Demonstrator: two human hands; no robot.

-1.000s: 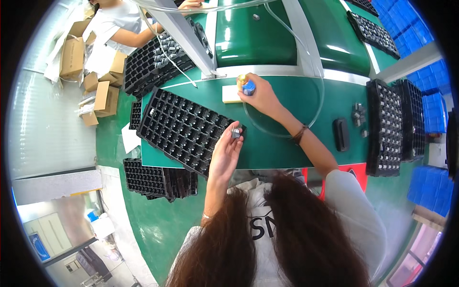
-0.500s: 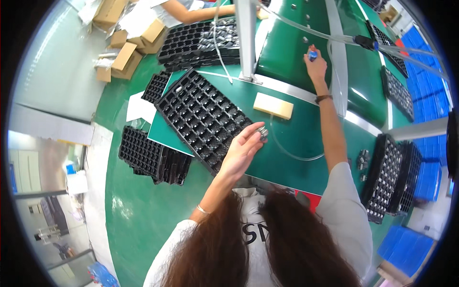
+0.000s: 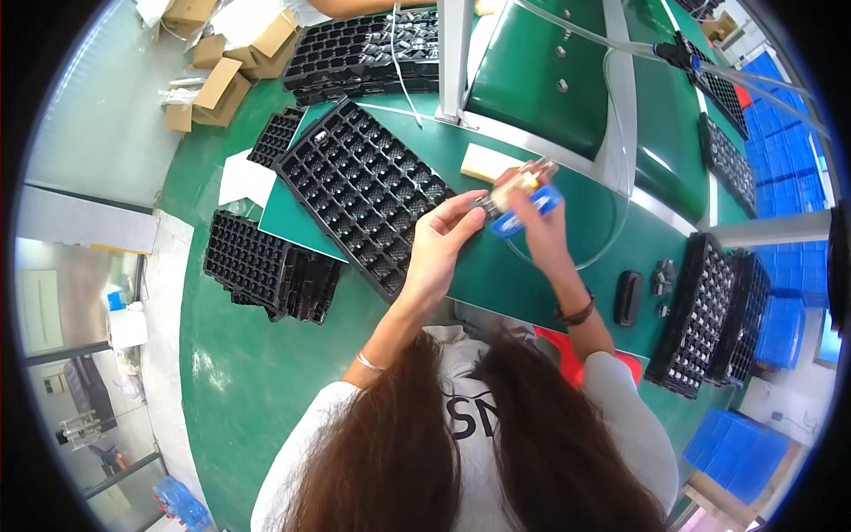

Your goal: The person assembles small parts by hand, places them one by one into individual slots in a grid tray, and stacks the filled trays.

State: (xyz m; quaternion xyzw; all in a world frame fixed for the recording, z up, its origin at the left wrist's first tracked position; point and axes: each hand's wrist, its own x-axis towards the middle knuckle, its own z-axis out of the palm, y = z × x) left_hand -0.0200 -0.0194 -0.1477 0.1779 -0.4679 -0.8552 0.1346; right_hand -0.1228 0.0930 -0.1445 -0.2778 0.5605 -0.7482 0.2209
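Observation:
My left hand [image 3: 436,244] is closed, pinching a small silver metal part [image 3: 483,205] between thumb and fingertips. Right beside it, my right hand [image 3: 547,232] is wrapped round a blue hand-sized tool [image 3: 525,215]. Motion smears that tool and the fingers; a shiny, brassy piece shows at its far end, of a kind I cannot make out. Both hands are over the green worktable [image 3: 603,226]. A black compartment tray [image 3: 365,197] lies at a slant to the left of my left hand, its pockets mostly bare. Behind my hands lies a pale yellow block [image 3: 486,162].
A green conveyor belt [image 3: 536,102] with several small metal parts runs beyond the table. Filled trays [image 3: 696,315] stand at the right near a black oblong object [image 3: 628,299]. Stacked trays [image 3: 248,257] are at the left. Another person's forearm [image 3: 363,7] shows at the top. Clear tubing [image 3: 625,151] hangs nearby.
My right hand has come back from the conveyor belt toward my left hand, bringing the blue tool beside the metal part. My left hand keeps its pinch. The view has shifted slightly.

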